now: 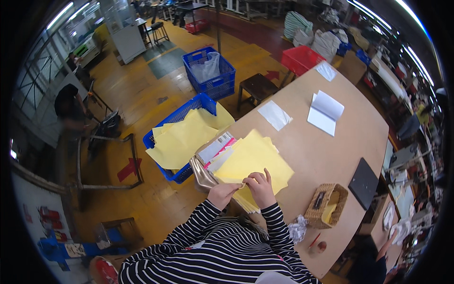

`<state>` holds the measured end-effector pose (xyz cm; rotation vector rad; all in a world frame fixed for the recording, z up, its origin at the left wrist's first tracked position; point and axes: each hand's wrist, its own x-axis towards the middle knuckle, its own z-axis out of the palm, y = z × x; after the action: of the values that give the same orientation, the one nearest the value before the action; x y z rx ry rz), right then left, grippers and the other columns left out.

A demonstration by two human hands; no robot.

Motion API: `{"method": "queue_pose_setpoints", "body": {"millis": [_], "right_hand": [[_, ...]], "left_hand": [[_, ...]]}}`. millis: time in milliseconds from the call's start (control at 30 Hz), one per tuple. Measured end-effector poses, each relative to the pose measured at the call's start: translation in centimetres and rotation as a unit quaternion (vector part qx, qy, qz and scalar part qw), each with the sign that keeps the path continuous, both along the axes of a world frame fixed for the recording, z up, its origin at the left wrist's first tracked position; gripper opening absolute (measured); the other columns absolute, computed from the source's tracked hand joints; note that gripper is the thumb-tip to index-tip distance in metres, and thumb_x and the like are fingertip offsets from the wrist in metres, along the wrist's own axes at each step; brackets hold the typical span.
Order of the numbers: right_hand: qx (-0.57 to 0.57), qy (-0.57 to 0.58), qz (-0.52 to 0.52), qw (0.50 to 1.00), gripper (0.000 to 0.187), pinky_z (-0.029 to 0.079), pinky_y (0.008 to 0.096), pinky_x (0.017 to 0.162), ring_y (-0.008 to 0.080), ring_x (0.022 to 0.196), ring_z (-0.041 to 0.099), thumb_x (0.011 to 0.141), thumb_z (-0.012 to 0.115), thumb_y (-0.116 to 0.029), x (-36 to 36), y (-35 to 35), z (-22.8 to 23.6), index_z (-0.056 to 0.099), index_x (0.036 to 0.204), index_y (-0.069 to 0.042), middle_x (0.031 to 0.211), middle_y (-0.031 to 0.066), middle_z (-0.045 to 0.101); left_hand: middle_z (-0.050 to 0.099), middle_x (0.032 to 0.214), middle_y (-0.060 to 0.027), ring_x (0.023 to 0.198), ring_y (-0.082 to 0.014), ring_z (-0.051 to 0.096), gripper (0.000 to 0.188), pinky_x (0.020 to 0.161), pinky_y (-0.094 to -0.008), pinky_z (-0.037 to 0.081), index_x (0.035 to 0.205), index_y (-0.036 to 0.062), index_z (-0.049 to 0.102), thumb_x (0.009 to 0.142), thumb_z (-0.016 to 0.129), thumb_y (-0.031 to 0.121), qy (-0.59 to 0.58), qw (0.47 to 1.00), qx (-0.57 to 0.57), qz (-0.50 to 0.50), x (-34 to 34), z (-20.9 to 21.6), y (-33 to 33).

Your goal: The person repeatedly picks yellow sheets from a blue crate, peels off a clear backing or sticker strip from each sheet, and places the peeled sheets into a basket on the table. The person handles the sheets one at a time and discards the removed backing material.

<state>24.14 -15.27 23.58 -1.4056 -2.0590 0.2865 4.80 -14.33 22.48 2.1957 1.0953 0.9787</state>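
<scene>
A loose stack of yellow sheets (257,158) lies at the table's left edge, its layers fanned unevenly. At its near edge my left hand (222,195) is closed in a pinch on a yellow sheet. Close beside it, my right hand (261,190) pinches the same edge, with one finger raised. The fingertips almost meet, and the exact bit between them is small and partly hidden. Left of the stack are a white and pink printed package (215,150) and a shiny bronze-coloured piece of material (201,175) hanging over the edge.
A blue crate (176,176) heaped with yellow sheets stands left of the table (302,165). Beyond it are another blue crate (213,87), a dark stool (257,87) and a red bin (302,59). A notebook (324,116), black board (363,183) and wicker basket (314,208) rest on the table.
</scene>
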Motion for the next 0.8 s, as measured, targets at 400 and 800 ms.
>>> {"method": "queue_pose_setpoints", "body": {"millis": [400, 800], "right_hand": [[0.085, 0.287, -0.143, 0.943, 0.015, 0.049, 0.0286, 0.068, 0.0235, 0.078, 0.060, 0.079, 0.065, 0.006, -2.7, -1.2, 7.0, 0.063, 0.093, 0.002, 0.088, 0.0125, 0.060], [-0.041, 0.394, -0.157, 0.904, 0.015, 0.051, 0.0259, 0.068, 0.0168, 0.075, 0.064, 0.078, 0.069, 0.002, -2.4, -2.4, 8.7, 0.068, 0.093, 0.004, 0.086, 0.0103, 0.062]], "left_hand": [[0.068, 0.087, -0.0064, 0.076, -0.0102, 0.064, 0.021, 0.071, -0.0236, 0.055, 0.104, -0.0061, 0.065, 0.089, 0.063, 0.008, -0.425, 0.836, -0.332, 0.102, 4.9, 6.0, 0.9], [0.070, 0.081, -0.0150, 0.070, -0.0126, 0.067, 0.021, 0.063, -0.0232, 0.052, 0.104, -0.0072, 0.065, 0.086, 0.063, 0.003, -0.231, 0.951, -0.180, 0.101, 4.6, 7.6, -0.8]]}}
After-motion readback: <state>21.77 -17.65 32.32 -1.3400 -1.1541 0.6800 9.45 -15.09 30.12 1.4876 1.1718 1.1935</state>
